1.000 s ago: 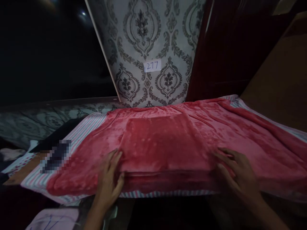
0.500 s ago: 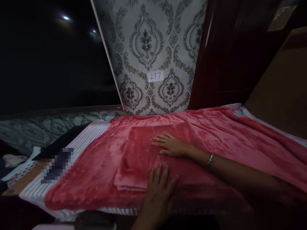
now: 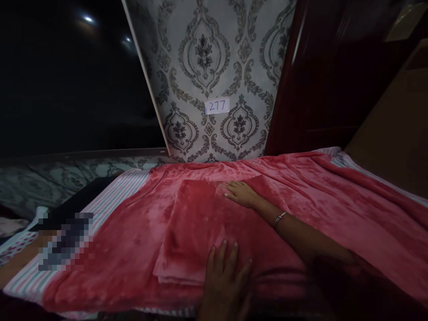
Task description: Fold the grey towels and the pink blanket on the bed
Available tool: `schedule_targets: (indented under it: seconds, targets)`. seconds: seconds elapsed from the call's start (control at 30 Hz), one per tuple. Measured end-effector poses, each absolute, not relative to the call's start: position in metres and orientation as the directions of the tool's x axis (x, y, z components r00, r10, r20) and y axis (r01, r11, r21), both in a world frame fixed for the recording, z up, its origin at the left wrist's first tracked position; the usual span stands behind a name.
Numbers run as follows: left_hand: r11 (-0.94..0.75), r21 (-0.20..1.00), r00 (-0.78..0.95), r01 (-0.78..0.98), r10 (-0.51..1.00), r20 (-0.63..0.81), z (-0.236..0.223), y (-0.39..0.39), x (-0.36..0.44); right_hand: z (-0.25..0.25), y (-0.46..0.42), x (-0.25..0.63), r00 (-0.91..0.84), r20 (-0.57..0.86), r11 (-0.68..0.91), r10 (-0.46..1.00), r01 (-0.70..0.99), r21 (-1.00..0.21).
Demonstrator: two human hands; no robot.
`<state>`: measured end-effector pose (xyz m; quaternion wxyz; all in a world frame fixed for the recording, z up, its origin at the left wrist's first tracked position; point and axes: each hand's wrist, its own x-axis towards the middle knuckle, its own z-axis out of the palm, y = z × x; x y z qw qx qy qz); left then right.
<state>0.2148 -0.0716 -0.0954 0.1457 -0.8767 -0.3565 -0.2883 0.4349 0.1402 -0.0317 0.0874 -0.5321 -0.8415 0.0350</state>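
Note:
A folded red plush blanket (image 3: 194, 223) lies flat in front of me, its layered edges showing at the near left corner. My right hand (image 3: 240, 193), with a bracelet on the wrist, rests flat on the far part of the folded blanket, fingers stretched to the left. Over the near edge lies my left hand (image 3: 223, 276), its fingers spread and pointing away from me. Neither hand grips the cloth; both touch the top with palms down.
Under the folded blanket spreads a red plush cover (image 3: 130, 240) over a striped sheet (image 3: 123, 189). Behind stands a patterned wall with a paper label (image 3: 217, 105). A dark screen (image 3: 73, 80) is at the left, a dark red door (image 3: 321, 80) and brown panel (image 3: 394, 120) at the right.
My right hand has slid away from me toward the folded blanket's far edge. My left hand stays on the near part. The view has shifted slightly.

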Motion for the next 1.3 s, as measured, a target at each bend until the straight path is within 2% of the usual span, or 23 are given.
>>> schedule_targets:
  seconds: [0.17, 0.33, 0.4, 0.53, 0.63, 0.73, 0.93, 1.2, 1.3]
  targets:
    - [-0.714, -0.057, 0.612, 0.698, 0.553, 0.565, -0.082, -0.079, 0.213, -0.027, 0.136, 0.435, -0.394, 0.128, 0.410, 0.910, 0.902, -0.139]
    - [-0.745, -0.070, 0.642, 0.663, 0.518, 0.566, -0.057, -0.082, 0.195, -0.004, 0.116, 0.415, -0.340, 0.036, 0.342, 0.940, 0.929, -0.145]
    - [-0.706, -0.052, 0.581, 0.706, 0.535, 0.613, -0.053, -0.079, 0.183, 0.003, 0.097, 0.394, -0.429, 0.073, 0.435, 0.900, 0.888, -0.151]
    - [-0.592, 0.016, 0.406, 0.806, 0.571, 0.713, -0.067, -0.071, 0.166, 0.003, 0.064, 0.343, -0.727, 0.139, 0.739, 0.672, 0.648, -0.181]
    - [-0.572, 0.034, 0.389, 0.819, 0.599, 0.700, -0.085, -0.070, 0.163, -0.003, 0.069, 0.323, -0.792, 0.106, 0.791, 0.602, 0.573, -0.212]
    - [-0.554, 0.051, 0.366, 0.831, 0.614, 0.699, -0.096, -0.070, 0.165, -0.005, 0.102, 0.324, -0.748, 0.064, 0.744, 0.660, 0.641, -0.188]
    - [-0.582, 0.055, 0.355, 0.811, 0.566, 0.744, -0.106, -0.066, 0.165, -0.010, 0.159, 0.337, -0.493, 0.028, 0.487, 0.870, 0.849, -0.206]
    - [-0.555, 0.078, 0.339, 0.828, 0.607, 0.719, -0.105, -0.070, 0.170, -0.015, 0.159, 0.335, -0.471, 0.069, 0.474, 0.879, 0.854, -0.213]
    - [-0.551, 0.105, 0.326, 0.828, 0.625, 0.709, -0.098, -0.075, 0.170, -0.008, 0.152, 0.333, -0.439, 0.037, 0.438, 0.898, 0.879, -0.191]
